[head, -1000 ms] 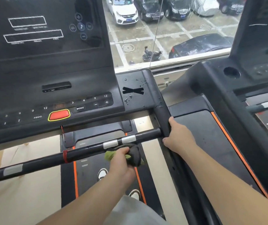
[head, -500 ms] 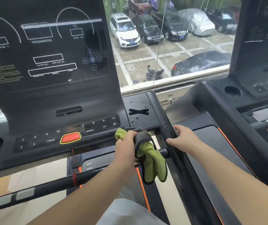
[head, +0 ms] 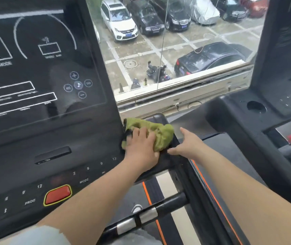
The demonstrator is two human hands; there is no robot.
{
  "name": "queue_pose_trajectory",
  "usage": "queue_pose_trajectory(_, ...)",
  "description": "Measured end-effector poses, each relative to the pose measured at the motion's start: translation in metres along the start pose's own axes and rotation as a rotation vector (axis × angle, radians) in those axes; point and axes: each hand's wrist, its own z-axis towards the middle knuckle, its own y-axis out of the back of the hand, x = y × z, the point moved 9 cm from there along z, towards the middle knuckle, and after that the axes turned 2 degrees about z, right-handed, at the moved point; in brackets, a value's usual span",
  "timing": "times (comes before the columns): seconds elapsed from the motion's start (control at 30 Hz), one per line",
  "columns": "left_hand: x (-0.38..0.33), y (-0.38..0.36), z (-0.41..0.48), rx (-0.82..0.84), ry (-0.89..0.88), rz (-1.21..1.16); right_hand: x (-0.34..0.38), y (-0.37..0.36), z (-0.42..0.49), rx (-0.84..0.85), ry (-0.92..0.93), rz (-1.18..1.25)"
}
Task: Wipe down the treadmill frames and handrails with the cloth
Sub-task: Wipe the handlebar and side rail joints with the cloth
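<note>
The green cloth (head: 160,137) is soft, light and limp, best pressed flat under the palm; it lies on the console's side tray (head: 162,164) under the left hand (head: 141,149), whose lightly spread fingers (head: 135,134) press it down. Half a second ago it hung from this hand above the handrail (head: 173,202), and the right hand (head: 187,145), now straight-fingered beside the cloth, gripped the side post (head: 183,175).

Hands: 2, left hand (head: 141,149) and right hand (head: 187,145). Green cloth (head: 159,135): 1. Treadmill consoles (head: 35,68): 2. Red button (head: 57,195): 1. Cross handrail (head: 169,204): 1. Cup recess (head: 256,106): 1.
</note>
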Motion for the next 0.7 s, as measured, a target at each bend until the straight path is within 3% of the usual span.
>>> queue_pose_trajectory(0.07, -0.010, -0.027, -0.008, 0.017, -0.027, 0.003, 0.002, -0.003, 0.006, -0.022, 0.016, -0.056)
queue_pose_trajectory(0.2, -0.015, -0.025, -0.023, -0.115, -0.353, 0.068, -0.005, -0.014, 0.015, -0.049, 0.008, -0.180)
queue_pose_trajectory(0.3, 0.025, -0.012, 0.034, -0.015, -0.266, 0.182, -0.001, -0.013, 0.015, -0.046, -0.006, -0.212)
queue_pose_trajectory(0.43, 0.022, -0.003, 0.069, 0.019, -0.060, 0.095, -0.002, -0.012, 0.019, -0.036, -0.063, -0.198)
queue_pose_trajectory(0.63, -0.026, -0.016, -0.002, 0.030, -0.415, 0.034, 0.000, -0.009, 0.020, -0.058, -0.045, -0.177)
queue_pose_trajectory(0.7, -0.008, -0.014, 0.023, 0.014, -0.385, 0.086, -0.001, -0.009, 0.017, -0.061, -0.048, -0.168)
